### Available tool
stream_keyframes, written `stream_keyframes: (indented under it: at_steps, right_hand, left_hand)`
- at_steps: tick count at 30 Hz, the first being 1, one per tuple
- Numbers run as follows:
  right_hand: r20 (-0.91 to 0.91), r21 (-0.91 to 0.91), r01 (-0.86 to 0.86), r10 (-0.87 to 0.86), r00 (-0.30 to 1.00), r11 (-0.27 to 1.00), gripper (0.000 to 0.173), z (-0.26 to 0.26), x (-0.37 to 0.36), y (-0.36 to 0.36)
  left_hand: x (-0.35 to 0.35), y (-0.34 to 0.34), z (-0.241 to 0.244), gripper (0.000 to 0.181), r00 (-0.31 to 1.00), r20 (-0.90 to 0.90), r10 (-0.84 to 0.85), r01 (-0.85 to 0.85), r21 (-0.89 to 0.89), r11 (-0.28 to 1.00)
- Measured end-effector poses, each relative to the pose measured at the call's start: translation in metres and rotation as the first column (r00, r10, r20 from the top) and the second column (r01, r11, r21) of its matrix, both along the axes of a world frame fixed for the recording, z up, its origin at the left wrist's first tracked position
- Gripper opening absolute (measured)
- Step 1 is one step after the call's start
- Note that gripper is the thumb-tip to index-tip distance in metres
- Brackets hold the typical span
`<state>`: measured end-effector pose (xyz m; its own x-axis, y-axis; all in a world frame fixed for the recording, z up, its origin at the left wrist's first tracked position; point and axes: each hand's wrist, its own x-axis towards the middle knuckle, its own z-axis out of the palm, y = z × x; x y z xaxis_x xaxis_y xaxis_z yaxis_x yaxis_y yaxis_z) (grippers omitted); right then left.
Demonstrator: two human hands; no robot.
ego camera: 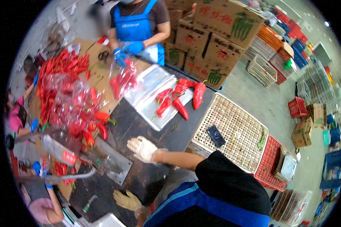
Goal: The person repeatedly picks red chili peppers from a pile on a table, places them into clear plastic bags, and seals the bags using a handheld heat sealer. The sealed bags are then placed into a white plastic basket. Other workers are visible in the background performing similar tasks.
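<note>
My right hand (143, 149), in a pale glove, is spread flat above the dark tabletop (128, 127) and holds nothing. Lower in the picture, my left hand (128, 199) is gloved too, its fingers apart and nothing in them. Between the hands and the pepper heap is a metal plate (116, 163) with holes at its corner, part of a bench device. Beyond my right hand lies a silvery metal tray or sheet (156, 116), with several red peppers (162, 107) on and beside it. A marker-like small tool (89, 203) lies left of my left hand.
A large heap of red peppers and clear bags (71, 99) covers cardboard. Opposite, a co-worker's blue-gloved hands (130, 51) hold a clear bag of peppers (125, 79). A phone (216, 136) rests on an upturned white crate (236, 127). Cartons (207, 42) are stacked behind.
</note>
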<state>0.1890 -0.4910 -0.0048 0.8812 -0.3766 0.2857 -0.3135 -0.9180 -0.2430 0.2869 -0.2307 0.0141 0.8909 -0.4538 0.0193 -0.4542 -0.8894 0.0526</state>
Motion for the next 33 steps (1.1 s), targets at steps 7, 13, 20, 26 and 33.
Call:
stream_keyframes:
  at_steps: [7,13,20,26,33]
  right_hand:
    - [0.091,0.079,-0.010,0.003,0.996,0.997,0.057,-0.008,0.000,0.000]
    - [0.019,0.104,-0.009,0.007,1.000,0.995,0.055,0.003,-0.004,-0.004]
    - [-0.008,0.115,-0.005,0.006,1.000,0.993,0.053,0.007,-0.005,-0.011]
    - [-0.019,0.085,-0.047,0.049,0.999,0.995,0.054,0.008,0.002,-0.004]
    - [0.006,0.107,-0.087,0.087,0.996,0.990,0.053,0.011,0.005,-0.010]
  left_hand:
    - [0.013,0.018,-0.044,0.053,0.982,0.189,-0.009,-0.024,0.168,0.985]
    - [0.007,0.010,-0.040,0.055,0.982,0.184,0.036,-0.054,0.098,0.994]
    - [-0.003,-0.003,-0.020,0.061,0.992,0.123,-0.033,0.036,-0.029,0.999]
    - [-0.005,0.006,-0.015,0.065,0.995,0.099,-0.002,0.017,-0.146,0.989]
    - [0.003,0.004,-0.024,0.067,0.994,0.104,0.023,-0.008,-0.143,0.990]
